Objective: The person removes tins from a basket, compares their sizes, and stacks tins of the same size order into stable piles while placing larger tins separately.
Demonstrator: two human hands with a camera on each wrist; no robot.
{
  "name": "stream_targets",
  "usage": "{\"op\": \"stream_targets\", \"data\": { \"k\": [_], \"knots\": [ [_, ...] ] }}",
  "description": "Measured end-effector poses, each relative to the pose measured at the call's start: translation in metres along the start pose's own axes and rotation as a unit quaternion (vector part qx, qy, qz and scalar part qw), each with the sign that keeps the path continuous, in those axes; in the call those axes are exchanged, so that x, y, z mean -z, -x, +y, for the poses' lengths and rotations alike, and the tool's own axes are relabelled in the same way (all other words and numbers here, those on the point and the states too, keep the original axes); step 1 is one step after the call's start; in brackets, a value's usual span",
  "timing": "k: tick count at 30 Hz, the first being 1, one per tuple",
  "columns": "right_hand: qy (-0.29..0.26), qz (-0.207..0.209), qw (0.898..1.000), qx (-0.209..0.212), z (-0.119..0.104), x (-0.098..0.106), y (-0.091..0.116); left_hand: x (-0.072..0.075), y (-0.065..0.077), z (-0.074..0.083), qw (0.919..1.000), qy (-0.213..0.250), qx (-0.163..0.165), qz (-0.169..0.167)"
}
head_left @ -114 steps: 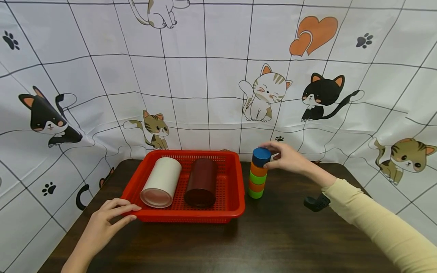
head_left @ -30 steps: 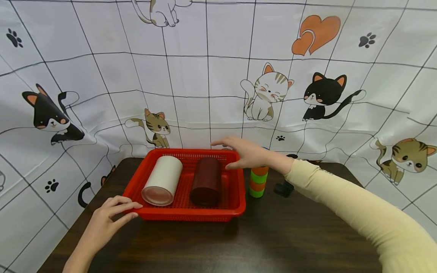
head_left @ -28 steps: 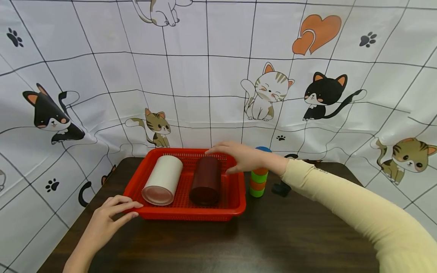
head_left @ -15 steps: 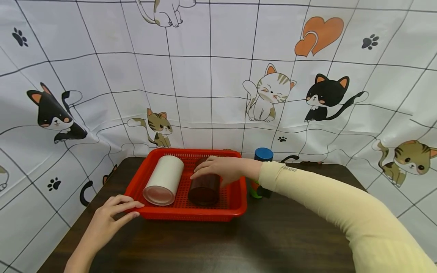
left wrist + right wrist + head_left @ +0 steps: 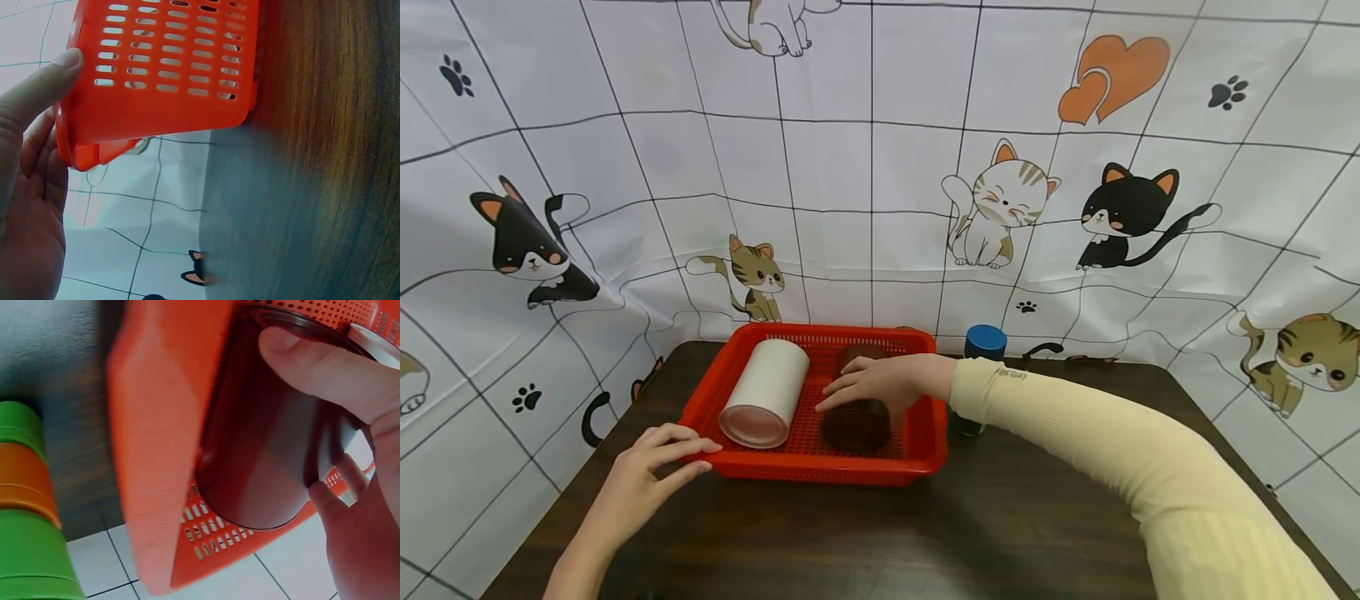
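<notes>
A red plastic basket point(image 5: 820, 468) holds a white cylindrical canister point(image 5: 765, 387) and a dark brown one, both lying on their sides. My left hand point(image 5: 651, 475) pinches the basket's rim at its near left corner; in the left wrist view the thumb point(image 5: 50, 78) lies outside the rim, the fingers behind it. Over the brown canister point(image 5: 855, 429) is my right hand point(image 5: 883, 382), partly hiding it. The right wrist view has the thumb on one side of that canister point(image 5: 269, 431) and curled fingertips against the other.
Just right of the basket stands an upright stack with a blue top point(image 5: 986, 338), partly behind my right sleeve; its green and orange bands point(image 5: 28, 481) show in the right wrist view. A dark wooden table point(image 5: 820, 542) carries everything. A white cat-print sheet point(image 5: 895, 192) hangs behind.
My right hand has left the blue-topped stack, moved left over the basket and come down onto the brown canister, taking hold of it. The left hand stays at the basket's corner.
</notes>
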State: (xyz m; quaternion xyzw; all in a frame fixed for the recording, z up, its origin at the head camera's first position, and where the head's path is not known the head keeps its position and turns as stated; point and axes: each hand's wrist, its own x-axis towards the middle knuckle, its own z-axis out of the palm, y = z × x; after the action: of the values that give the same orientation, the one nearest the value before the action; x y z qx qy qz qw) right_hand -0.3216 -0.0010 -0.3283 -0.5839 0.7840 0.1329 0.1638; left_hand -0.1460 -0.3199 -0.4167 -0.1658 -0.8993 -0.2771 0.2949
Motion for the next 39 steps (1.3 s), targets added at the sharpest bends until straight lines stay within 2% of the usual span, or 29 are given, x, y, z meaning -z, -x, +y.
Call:
{"op": "stream_targets", "data": {
  "k": [11, 16, 23, 27, 33, 39],
  "knots": [
    [0.098, 0.017, 0.995, -0.016, -0.007, -0.008, -0.02, 0.0, 0.0, 0.001, 1.0, -0.003, 0.004, -0.005],
    [0.166, 0.031, 0.986, -0.006, -0.01, -0.01, -0.03, 0.0, 0.0, 0.001, 0.9999, 0.001, 0.005, -0.009],
    [0.214, 0.025, 0.976, 0.005, -0.012, -0.006, -0.039, 0.001, 0.0, 0.0, 1.0, 0.002, 0.005, -0.007],
    [0.219, 0.017, 0.975, 0.016, -0.01, -0.006, -0.043, 0.001, -0.001, 0.001, 0.9999, -0.002, 0.01, -0.012],
    [0.177, 0.02, 0.983, 0.04, -0.007, -0.006, -0.048, 0.002, -0.001, 0.002, 0.9999, -0.002, 0.009, -0.009],
    [0.168, 0.02, 0.985, 0.033, -0.008, -0.008, -0.051, 0.002, 0.0, 0.003, 1.0, -0.003, 0.001, -0.007]
  ]
}}
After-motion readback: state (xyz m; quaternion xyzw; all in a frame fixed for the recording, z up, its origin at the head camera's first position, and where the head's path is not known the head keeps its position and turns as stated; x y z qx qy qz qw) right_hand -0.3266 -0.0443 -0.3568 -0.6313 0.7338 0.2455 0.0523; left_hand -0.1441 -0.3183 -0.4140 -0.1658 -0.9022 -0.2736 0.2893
